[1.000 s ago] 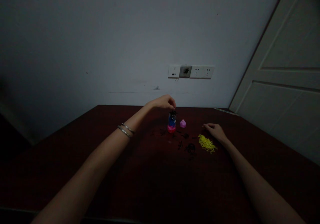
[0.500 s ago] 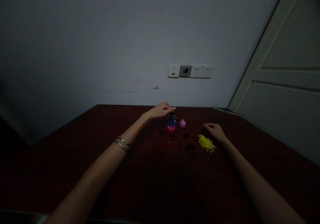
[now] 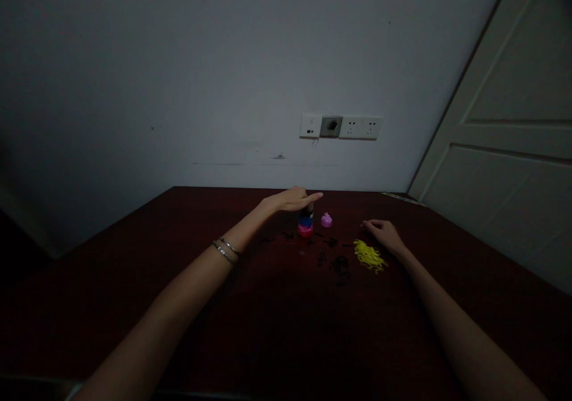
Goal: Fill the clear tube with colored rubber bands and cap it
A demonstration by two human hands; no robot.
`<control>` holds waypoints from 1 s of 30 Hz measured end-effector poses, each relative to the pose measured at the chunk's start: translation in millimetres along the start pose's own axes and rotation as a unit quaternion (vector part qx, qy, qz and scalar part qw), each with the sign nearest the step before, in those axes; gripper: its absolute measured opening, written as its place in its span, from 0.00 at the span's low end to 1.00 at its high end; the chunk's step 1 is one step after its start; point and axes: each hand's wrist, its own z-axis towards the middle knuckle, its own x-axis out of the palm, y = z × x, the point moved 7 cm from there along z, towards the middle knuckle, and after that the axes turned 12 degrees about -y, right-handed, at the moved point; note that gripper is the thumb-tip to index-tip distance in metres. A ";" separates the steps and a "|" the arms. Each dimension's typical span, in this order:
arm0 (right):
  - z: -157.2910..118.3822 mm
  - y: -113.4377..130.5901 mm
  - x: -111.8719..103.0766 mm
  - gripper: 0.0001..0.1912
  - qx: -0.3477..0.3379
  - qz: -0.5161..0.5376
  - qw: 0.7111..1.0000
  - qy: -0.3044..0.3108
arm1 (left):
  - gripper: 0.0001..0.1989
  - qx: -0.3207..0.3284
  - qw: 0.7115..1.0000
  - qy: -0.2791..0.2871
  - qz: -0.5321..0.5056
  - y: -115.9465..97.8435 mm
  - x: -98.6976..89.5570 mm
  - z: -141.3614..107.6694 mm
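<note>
A small clear jar stands upright on the dark red table, with pink below and blue above inside it. My left hand is over the jar's mouth, its thumb stretched out to the right and a finger pointing down at the opening; the other fingers are mostly hidden. On the table to the right rests my right hand, fingers curled and tips together; anything between them is too small to make out. Just in front of it lies a pile of thin yellow strips.
A small pink knotted object sits right of the jar. Several dark strips lie scattered in front. Behind the table rises a wall with sockets; a white door stands at the right.
My left hand has shifted slightly right and lower over the jar's mouth, its thumb now reaching past the jar. My right hand has hardly moved.
</note>
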 end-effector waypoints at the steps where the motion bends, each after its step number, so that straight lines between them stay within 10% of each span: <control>1: 0.0 0.0 0.0 0.22 0.000 0.001 1.000 0.000 | 0.33 -0.008 1.000 0.007 0.007 0.4 1.8 1.2; 16: 0.3 2.6 0.1 0.22 -0.007 -0.005 1.000 0.004 | 0.34 -0.016 0.999 0.051 0.006 -2.7 7.3 6.5; 30: 0.7 1.0 0.8 0.22 -0.009 0.002 1.000 0.001 | 0.25 0.039 0.993 -0.108 0.034 -18.4 -28.2 -4.9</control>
